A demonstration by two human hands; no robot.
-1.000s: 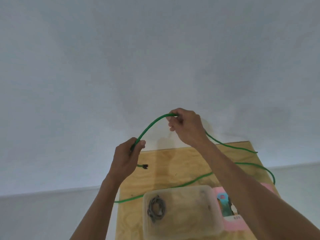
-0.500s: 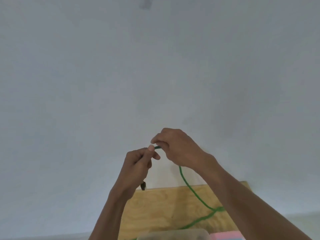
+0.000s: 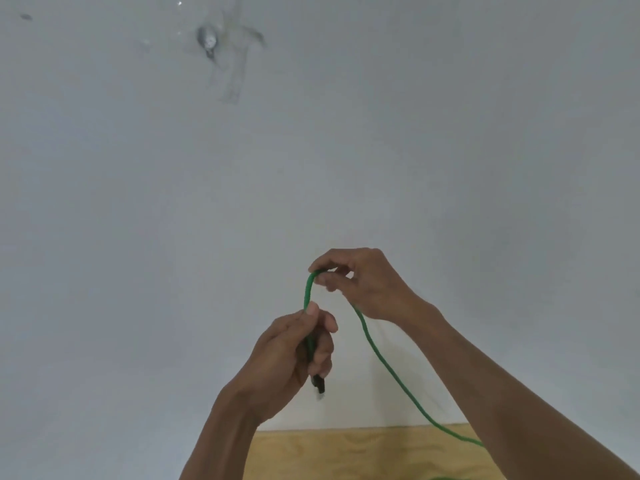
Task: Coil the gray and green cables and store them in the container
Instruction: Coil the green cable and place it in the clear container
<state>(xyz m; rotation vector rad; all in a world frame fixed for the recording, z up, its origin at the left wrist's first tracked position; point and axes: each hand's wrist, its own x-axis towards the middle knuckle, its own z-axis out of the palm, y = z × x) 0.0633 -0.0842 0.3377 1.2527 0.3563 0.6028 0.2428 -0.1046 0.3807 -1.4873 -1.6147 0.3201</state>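
A: Step? Looks like the first loop. Left hand [image 3: 291,355] grips the thin green rubbery cable [image 3: 381,358] near its dark plug.

B: Yep, right hand [image 3: 360,282] pinches it just above. Next, probably another loop.

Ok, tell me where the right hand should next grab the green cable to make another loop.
Grip the free run of the green cable below the right hand, where it slants down toward the wooden table. Come from the right side with a pinch: that stretch hangs clear in the air, while the end near the plug is already gripped in the left hand.
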